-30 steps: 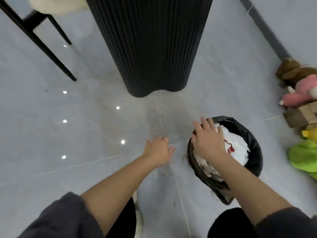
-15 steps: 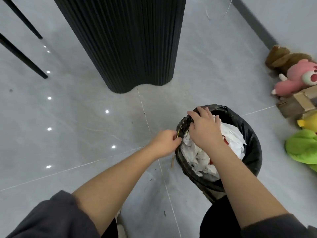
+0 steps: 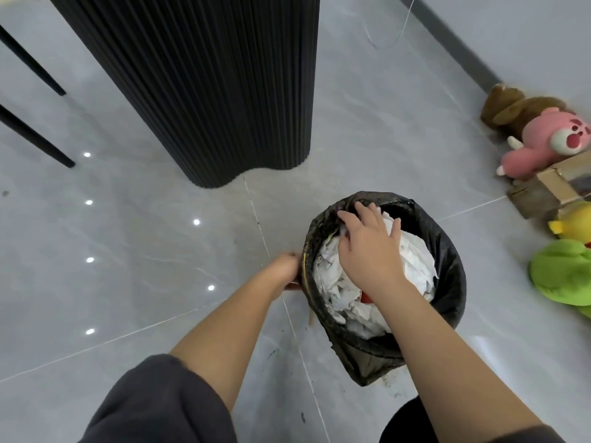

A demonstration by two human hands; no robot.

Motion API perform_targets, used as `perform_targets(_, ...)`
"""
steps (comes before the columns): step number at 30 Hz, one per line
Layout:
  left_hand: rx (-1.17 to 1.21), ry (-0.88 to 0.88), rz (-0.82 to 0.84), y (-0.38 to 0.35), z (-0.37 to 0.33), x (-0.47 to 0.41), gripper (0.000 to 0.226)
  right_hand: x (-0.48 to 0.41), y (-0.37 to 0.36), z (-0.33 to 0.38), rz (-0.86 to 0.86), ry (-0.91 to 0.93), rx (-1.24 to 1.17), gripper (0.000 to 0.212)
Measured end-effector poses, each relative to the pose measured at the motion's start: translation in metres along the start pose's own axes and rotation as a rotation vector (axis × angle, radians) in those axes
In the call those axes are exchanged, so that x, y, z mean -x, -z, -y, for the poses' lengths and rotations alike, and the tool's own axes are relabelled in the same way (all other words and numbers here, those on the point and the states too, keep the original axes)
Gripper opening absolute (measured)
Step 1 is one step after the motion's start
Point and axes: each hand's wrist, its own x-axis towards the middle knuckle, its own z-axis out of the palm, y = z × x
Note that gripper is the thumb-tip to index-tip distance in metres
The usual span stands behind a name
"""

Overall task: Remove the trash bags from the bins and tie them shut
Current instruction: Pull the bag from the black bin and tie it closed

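A small round bin lined with a black trash bag [image 3: 447, 260] stands on the grey tile floor at centre right. Crumpled white paper [image 3: 415, 251] fills it, with a bit of red showing. My left hand [image 3: 284, 270] grips the bag's folded edge on the bin's left rim. My right hand [image 3: 367, 247] lies over the paper, fingers spread, its fingertips reaching the bag's far-left rim. Whether those fingers pinch the plastic is unclear.
A tall black ribbed column [image 3: 208, 91] rises just behind the bin. Two black chair legs [image 3: 32, 135] stand at far left. Plush toys, pink [image 3: 543, 145], brown [image 3: 511, 107], green [image 3: 563, 273], and a cardboard box [image 3: 543, 190] lie along the right wall.
My left hand slid from the bin's upper-left rim down to its left side, still gripping the bag edge. My right hand spread flatter over the paper. The view shifted slightly.
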Motion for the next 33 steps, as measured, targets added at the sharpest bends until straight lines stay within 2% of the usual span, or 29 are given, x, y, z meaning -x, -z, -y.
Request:
perform_targets(3, 0.073, -0.03, -0.034, 0.002, -0.001, 0.005, 0.022, 0.002, 0.0, 0.001, -0.021, 0.003, -0.049, 0.049)
perform_targets(7, 0.406, -0.116, -0.029, 0.014, -0.02, 0.026, 0.026, 0.005, 0.001, 0.005, -0.047, 0.078, -0.137, 0.05)
perform_targets(9, 0.463, -0.17, -0.045, 0.02, -0.033, 0.04, 0.022, 0.003, 0.004, 0.01, -0.067, 0.139, -0.206, 0.051)
perform_targets(11, 0.345, -0.289, -0.109, 0.024, -0.047, 0.051, 0.014, -0.009, 0.009, 0.013, -0.11, 0.186, -0.214, 0.053)
perform_targets(13, 0.156, -0.456, -0.182, 0.026, -0.055, 0.056, 0.014, -0.03, 0.018, 0.013, -0.074, 0.227, -0.14, 0.059)
perform_targets(16, 0.022, -0.671, -0.217, 0.027, -0.059, 0.057, 0.012, -0.062, 0.037, 0.013, 0.269, 0.319, -0.023, 0.062)
perform_targets(18, -0.048, -0.772, -0.245, 0.026, -0.058, 0.058, 0.011, -0.075, 0.044, 0.014, 0.429, 0.401, 0.072, 0.042)
perform_targets(20, -0.132, -0.84, -0.294, 0.026, -0.057, 0.058, 0.009, -0.083, 0.049, 0.014, 0.412, 0.486, 0.108, 0.01)
perform_targets(21, -0.165, -0.859, -0.335, 0.027, -0.058, 0.057, 0.009, -0.087, 0.054, 0.012, 0.397, 0.501, 0.081, 0.007)
perform_targets(23, -0.198, -0.874, -0.419, 0.031, -0.06, 0.057, 0.012, -0.091, 0.067, 0.004, 0.397, 0.479, 0.035, 0.025)
perform_targets(25, -0.315, -0.865, -0.456, 0.04, -0.063, 0.059, 0.011, -0.093, 0.078, -0.01, 0.353, 0.423, 0.087, 0.027)
perform_targets(29, -1.017, -0.738, -0.433, 0.051, -0.056, 0.068, 0.032, -0.087, 0.087, -0.056, 0.254, 0.211, 0.228, 0.037)
perform_targets(30, -1.127, -0.695, -0.434, 0.051, -0.053, 0.071, 0.034, -0.084, 0.09, -0.068, 0.245, 0.14, 0.242, 0.039)
perform_targets(32, -1.173, -0.591, -0.489, 0.051, -0.045, 0.071, 0.029, -0.073, 0.093, -0.091, 0.242, -0.009, 0.228, 0.035)
perform_targets(33, -1.085, -0.524, -0.523, 0.051, -0.04, 0.068, 0.024, -0.067, 0.093, -0.099, 0.241, -0.085, 0.195, 0.031)
